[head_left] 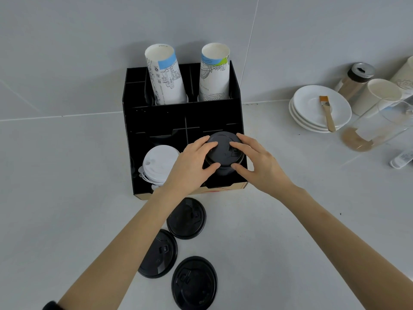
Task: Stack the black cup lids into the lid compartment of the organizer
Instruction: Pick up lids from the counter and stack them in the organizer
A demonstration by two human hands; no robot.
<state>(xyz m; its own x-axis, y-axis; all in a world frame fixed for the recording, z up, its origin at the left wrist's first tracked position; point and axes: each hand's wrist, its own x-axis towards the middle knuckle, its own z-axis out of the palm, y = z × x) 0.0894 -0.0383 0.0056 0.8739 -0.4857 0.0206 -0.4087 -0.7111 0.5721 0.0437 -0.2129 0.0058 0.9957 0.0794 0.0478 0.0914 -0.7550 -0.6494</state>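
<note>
A black organizer (156, 117) stands against the wall. In its front right compartment sits a stack of black lids (224, 153). My left hand (192, 164) grips the stack from the left and my right hand (254, 159) from the right, fingers on the top lid's rim and thumbs at the stack's near side. Three loose black lids lie on the counter in front of the organizer: one nearest it (187, 218), one lower left (159, 253) partly under my left forearm, one lowest (194, 283).
White lids (158, 163) fill the front left compartment. Two printed paper cup stacks (166, 74) (214, 72) stand in the back compartments. At the right are stacked white saucers (312, 104) with a brush (327, 113), a shaker jar (355, 80), cups and a clear pitcher (380, 124).
</note>
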